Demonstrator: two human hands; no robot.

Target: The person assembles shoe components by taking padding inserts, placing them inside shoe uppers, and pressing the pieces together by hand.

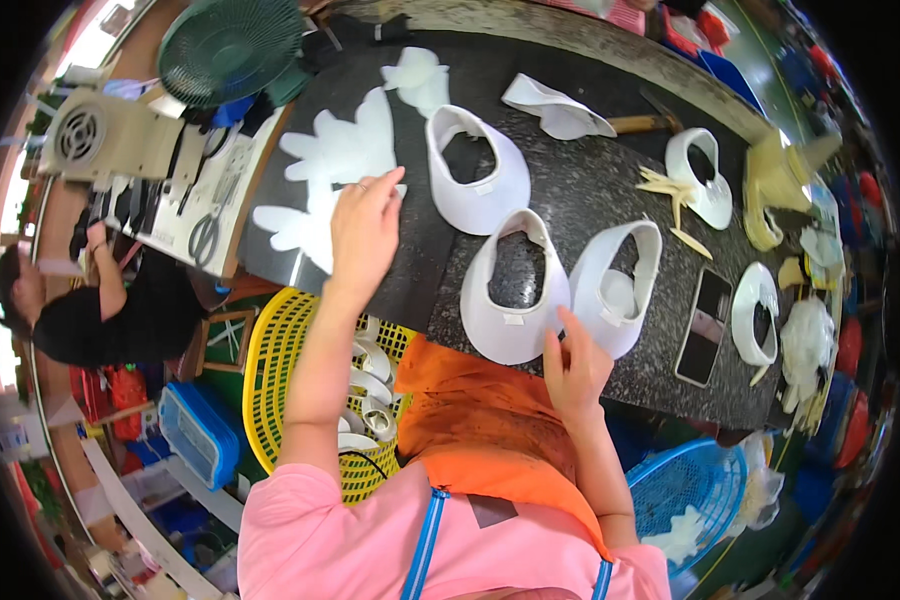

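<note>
A long dark speckled stone worktable (610,190) runs across the view, and white shoe-upper pieces lie spread over it. Below its near edge hangs an orange cloth apron (480,420) over the person's lap, with a yellow plastic mesh basket (275,345) holding more white pieces to the left and a blue mesh basket (685,480) to the lower right. A green round fan (230,45) stands at the far left end of the table, near a beige machine (100,135) where another person in black (100,320) sits. On the table's left part lies a fanned stack of flat white cut pieces (335,165); the left hand (363,232) rests on the near edge of that stack, fingers spread and pressing flat, clamped on nothing. Right of it lie three white curved shoe uppers: one further back (475,180), one at the near edge (510,300) and one just beside it to the right (620,285). The right hand (573,368) sits at the near edge, its raised fingers touching the lower rim where these two nearer uppers meet; whether it grips either one cannot be told. The two hands are well apart. Further right lie a dark phone (707,325), another white upper (755,315), and a few pale wooden sticks (670,190).
</note>
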